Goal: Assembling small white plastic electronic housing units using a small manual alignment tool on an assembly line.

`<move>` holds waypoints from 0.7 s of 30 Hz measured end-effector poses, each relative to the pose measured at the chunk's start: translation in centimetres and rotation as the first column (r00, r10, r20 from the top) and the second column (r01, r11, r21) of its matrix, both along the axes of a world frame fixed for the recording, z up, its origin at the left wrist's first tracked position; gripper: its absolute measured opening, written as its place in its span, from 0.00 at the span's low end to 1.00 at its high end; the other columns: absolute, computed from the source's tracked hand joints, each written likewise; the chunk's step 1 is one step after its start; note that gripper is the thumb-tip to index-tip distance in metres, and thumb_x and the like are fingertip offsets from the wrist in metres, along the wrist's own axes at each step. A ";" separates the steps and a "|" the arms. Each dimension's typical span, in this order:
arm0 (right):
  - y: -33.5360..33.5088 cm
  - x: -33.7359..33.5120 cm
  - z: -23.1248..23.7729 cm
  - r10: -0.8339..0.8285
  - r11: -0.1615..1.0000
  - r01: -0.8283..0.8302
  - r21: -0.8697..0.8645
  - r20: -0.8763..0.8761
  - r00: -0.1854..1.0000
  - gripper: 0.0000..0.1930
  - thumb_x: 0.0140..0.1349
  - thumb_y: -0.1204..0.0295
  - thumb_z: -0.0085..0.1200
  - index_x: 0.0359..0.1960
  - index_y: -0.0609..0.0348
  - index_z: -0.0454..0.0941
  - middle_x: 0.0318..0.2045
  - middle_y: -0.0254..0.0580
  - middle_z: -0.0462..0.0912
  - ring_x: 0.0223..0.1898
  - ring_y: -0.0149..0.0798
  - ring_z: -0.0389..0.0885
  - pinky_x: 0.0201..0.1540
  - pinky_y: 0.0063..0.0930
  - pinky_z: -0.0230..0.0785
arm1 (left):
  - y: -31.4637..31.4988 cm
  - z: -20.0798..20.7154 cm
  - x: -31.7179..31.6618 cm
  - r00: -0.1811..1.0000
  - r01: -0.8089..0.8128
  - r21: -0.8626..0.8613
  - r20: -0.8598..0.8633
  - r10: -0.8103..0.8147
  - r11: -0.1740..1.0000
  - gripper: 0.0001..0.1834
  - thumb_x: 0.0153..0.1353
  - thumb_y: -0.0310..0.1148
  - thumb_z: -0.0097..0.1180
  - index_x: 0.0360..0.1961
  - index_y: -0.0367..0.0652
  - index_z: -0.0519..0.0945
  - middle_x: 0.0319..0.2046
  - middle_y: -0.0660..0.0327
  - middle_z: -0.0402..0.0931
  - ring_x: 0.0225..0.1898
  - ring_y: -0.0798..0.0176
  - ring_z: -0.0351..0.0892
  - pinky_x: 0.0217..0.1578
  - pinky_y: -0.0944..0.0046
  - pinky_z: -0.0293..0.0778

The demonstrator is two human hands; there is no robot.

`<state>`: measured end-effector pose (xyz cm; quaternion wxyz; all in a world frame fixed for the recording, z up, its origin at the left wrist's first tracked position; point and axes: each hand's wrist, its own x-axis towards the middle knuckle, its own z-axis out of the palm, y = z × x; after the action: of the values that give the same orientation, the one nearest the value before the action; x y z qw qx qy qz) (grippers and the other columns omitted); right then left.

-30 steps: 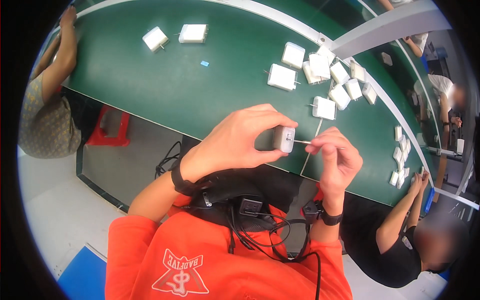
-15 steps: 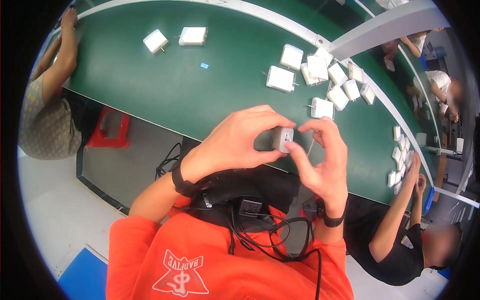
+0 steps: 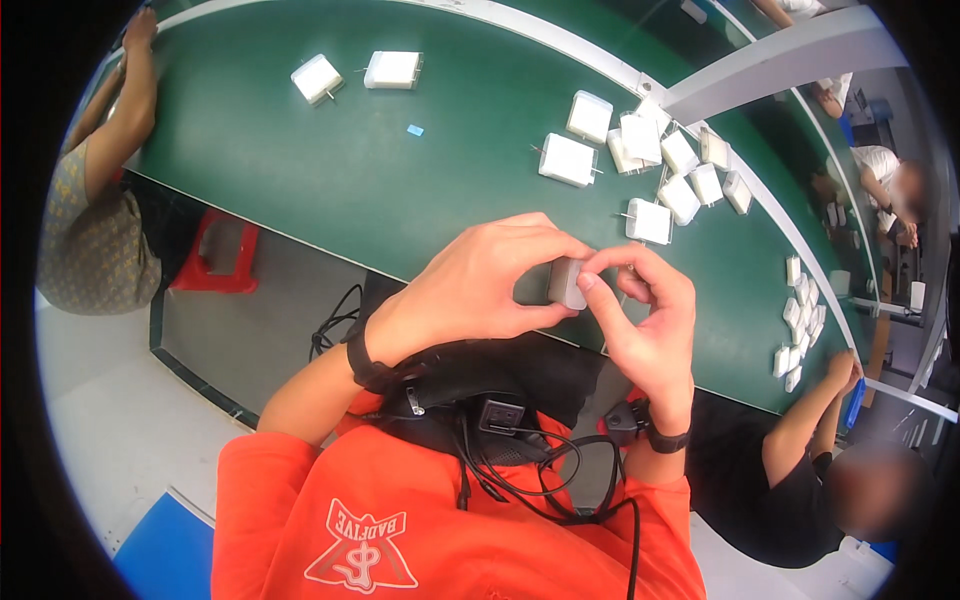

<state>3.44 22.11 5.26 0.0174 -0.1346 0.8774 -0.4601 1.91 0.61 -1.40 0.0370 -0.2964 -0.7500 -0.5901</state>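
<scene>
A small grey-white charger block [image 3: 563,284] is held over the near edge of the green table. My left hand [image 3: 470,280] grips it between thumb and fingers from the left. My right hand [image 3: 650,325] has its thumb and index finger pinched together on the block's right end, and they cover that face. Whether a smaller part sits between those fingertips cannot be seen. Just beyond my hands, a white block with thin metal pins [image 3: 649,221] lies on the table, the nearest of a loose cluster of similar blocks.
Two more white blocks, one of them tilted [image 3: 316,79], lie far left near a small blue piece [image 3: 415,130]. A co-worker's hand [image 3: 845,370] is by the table edge near another pile of blocks [image 3: 798,320]. A red stool [image 3: 220,250] stands below left.
My right thumb and index finger have closed onto the block's right end, covering the face that showed before. The co-worker on the right has drawn their hands away from the pile.
</scene>
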 end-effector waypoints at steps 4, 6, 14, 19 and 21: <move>0.3 -0.6 0.3 0.036 0.999 -0.033 -0.034 0.082 0.996 0.04 0.67 0.78 0.69 0.41 0.63 0.88 0.26 0.30 0.78 0.26 0.23 0.59 0.29 0.26 0.53 | -0.1 0.1 0.0 1.000 0.010 -0.007 0.024 -0.010 1.000 0.25 0.52 0.27 0.81 0.52 0.37 0.88 0.44 0.54 0.89 0.48 0.49 0.89 0.50 0.54 0.85; 0.4 -0.8 0.5 0.049 0.999 -0.047 -0.026 0.074 0.996 0.03 0.67 0.80 0.68 0.41 0.64 0.88 0.27 0.31 0.79 0.26 0.23 0.60 0.30 0.25 0.54 | -0.1 0.1 0.0 1.000 0.012 -0.017 0.029 -0.011 1.000 0.26 0.52 0.27 0.81 0.52 0.37 0.87 0.45 0.54 0.89 0.48 0.49 0.89 0.51 0.54 0.85; -0.2 -1.5 0.3 0.098 0.995 -0.097 0.028 -0.040 0.994 0.03 0.69 0.80 0.68 0.42 0.63 0.88 0.30 0.37 0.84 0.28 0.33 0.74 0.34 0.27 0.70 | -0.3 0.1 0.0 0.999 0.007 -0.017 0.042 -0.006 1.000 0.26 0.52 0.28 0.82 0.53 0.36 0.87 0.45 0.53 0.88 0.48 0.49 0.88 0.51 0.55 0.85; -0.2 -1.3 0.2 0.093 0.988 -0.061 0.144 -0.226 0.970 0.07 0.65 0.79 0.71 0.42 0.57 0.89 0.30 0.37 0.84 0.30 0.43 0.78 0.34 0.34 0.72 | -0.2 0.2 -0.1 0.999 0.001 -0.032 0.034 0.000 0.999 0.27 0.52 0.27 0.81 0.54 0.35 0.87 0.45 0.53 0.88 0.48 0.49 0.89 0.51 0.55 0.85; 0.2 -0.9 0.6 0.062 0.990 -0.031 0.138 -0.233 0.971 0.08 0.64 0.79 0.71 0.43 0.56 0.89 0.29 0.37 0.84 0.29 0.42 0.78 0.34 0.34 0.70 | -0.1 0.1 -0.2 1.000 0.007 -0.025 0.025 -0.006 1.000 0.26 0.52 0.27 0.81 0.54 0.35 0.88 0.45 0.53 0.89 0.48 0.50 0.89 0.50 0.55 0.85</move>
<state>2.53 22.26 5.81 -0.0674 -0.2075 0.8987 -0.3805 1.74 0.51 -1.31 0.0221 -0.2921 -0.7567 -0.5845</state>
